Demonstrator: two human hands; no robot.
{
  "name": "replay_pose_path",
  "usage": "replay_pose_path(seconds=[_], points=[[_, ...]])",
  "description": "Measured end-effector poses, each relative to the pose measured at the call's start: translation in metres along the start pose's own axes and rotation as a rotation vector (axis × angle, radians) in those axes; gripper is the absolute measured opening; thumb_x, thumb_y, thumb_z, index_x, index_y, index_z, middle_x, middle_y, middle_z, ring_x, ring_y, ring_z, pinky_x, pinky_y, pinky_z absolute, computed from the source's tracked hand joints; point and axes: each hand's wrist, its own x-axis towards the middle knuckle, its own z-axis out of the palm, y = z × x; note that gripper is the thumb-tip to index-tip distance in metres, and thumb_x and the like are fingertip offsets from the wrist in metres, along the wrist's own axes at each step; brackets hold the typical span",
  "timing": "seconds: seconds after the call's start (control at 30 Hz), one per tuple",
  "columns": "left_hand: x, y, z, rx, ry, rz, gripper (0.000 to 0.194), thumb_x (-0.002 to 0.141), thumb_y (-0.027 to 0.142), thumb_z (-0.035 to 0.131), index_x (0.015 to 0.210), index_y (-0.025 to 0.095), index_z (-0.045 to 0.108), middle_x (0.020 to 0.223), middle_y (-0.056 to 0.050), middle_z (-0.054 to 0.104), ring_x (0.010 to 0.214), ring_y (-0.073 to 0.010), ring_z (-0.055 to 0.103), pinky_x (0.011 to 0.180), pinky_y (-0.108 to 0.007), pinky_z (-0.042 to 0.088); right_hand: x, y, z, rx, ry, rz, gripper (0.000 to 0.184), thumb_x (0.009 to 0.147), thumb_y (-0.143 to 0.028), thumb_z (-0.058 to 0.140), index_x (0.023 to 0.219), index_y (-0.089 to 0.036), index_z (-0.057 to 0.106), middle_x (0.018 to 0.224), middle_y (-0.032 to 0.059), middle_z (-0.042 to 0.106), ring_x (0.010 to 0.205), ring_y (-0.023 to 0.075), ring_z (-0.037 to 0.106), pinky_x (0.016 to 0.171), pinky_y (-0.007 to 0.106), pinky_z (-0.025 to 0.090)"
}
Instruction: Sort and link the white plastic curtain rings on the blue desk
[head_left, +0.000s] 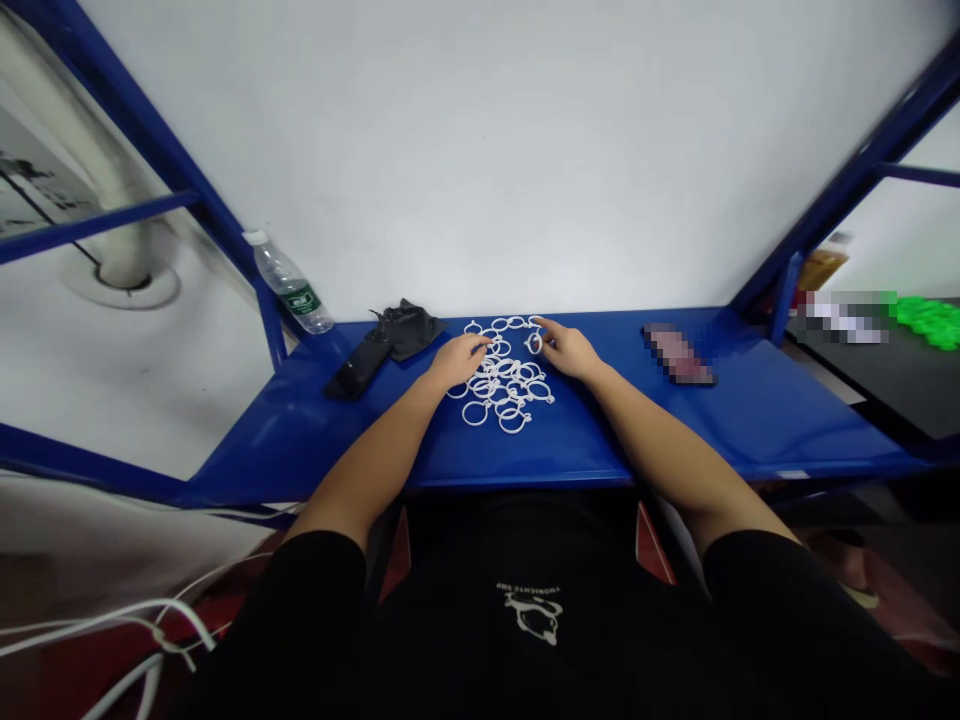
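Observation:
Many white curtain rings [512, 420], each with a small eyelet, lie in a loose overlapping pile on the blue tabletop [570, 440]. At the pile's left edge is my left hand [456, 364], its thumb and fingers drawn together over the rings; whatever is between the fingertips is too small to tell. On the far right side of the pile, my right hand [571, 352] has a white curtain ring [533, 344] at its thumb and fingers. Its index finger reaches out to another ring in a short row of rings at the back.
Left of the pile lie a black phone [358, 368] and a crumpled black bag [407, 328]. A plastic bottle [289, 283] leans at the back left corner. A blurred-out pinkish object [679, 355] is on the right. Blue frame posts [784, 300] and a white wall [480, 150] enclose the table.

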Motion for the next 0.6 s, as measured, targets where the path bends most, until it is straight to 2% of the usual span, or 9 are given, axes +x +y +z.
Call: replay_pose_path(seconds=[0.07,0.17,0.33,0.4,0.53,0.6], points=[[0.002,-0.006,0.002,-0.003,-0.045,-0.018,0.032,0.107,0.022,0.066,0.131,0.025,0.088,0.138,-0.009,0.086,0.115,-0.0266,0.081,0.109,-0.038,0.064,0.000,0.000,0.001,-0.005,-0.003,0.009,0.067,0.103,-0.022,0.066,0.170,-0.020,0.063,0.121,0.0089,0.091,0.104,0.0302,0.084,0.101,0.039,0.063],[0.002,-0.012,0.004,-0.006,-0.048,-0.025,0.033,0.104,0.022,0.071,0.133,0.023,0.086,0.132,-0.010,0.086,0.106,-0.0256,0.081,0.107,-0.039,0.064,0.001,0.001,0.001,-0.019,0.010,0.041,0.063,0.105,-0.025,0.065,0.167,-0.020,0.065,0.117,0.0092,0.091,0.106,0.0308,0.084,0.099,0.038,0.063],[0.001,-0.011,0.005,-0.007,-0.081,-0.060,0.034,0.107,0.026,0.070,0.137,0.019,0.084,0.116,-0.009,0.085,0.100,-0.0250,0.080,0.101,-0.037,0.063,0.002,0.003,0.000,-0.046,0.055,0.097,0.047,0.109,-0.030,0.062,0.152,-0.021,0.079,0.121,0.0130,0.090,0.111,0.0333,0.083,0.101,0.041,0.063],[0.001,-0.012,0.004,-0.010,-0.061,-0.059,0.035,0.110,0.026,0.066,0.139,0.019,0.083,0.120,-0.010,0.085,0.105,-0.0260,0.080,0.104,-0.038,0.063,0.002,0.004,-0.001,-0.036,0.063,0.101,0.043,0.108,-0.029,0.061,0.144,-0.023,0.083,0.120,0.0125,0.090,0.113,0.0334,0.083,0.102,0.041,0.063],[0.003,-0.019,0.000,0.018,0.072,-0.025,0.039,0.112,0.017,0.054,0.138,0.020,0.084,0.138,-0.013,0.081,0.129,-0.0272,0.077,0.120,-0.039,0.058,0.002,0.002,-0.002,0.004,0.065,0.077,0.043,0.105,-0.023,0.059,0.138,-0.024,0.085,0.122,0.0102,0.090,0.113,0.0315,0.082,0.104,0.040,0.063],[0.004,-0.024,0.000,0.055,0.062,-0.055,0.040,0.109,0.013,0.057,0.136,0.021,0.085,0.141,-0.013,0.080,0.133,-0.0283,0.075,0.121,-0.039,0.058,0.002,0.000,-0.002,0.014,0.071,0.071,0.042,0.104,-0.022,0.058,0.135,-0.023,0.086,0.124,0.0104,0.090,0.111,0.0307,0.082,0.103,0.040,0.062]])
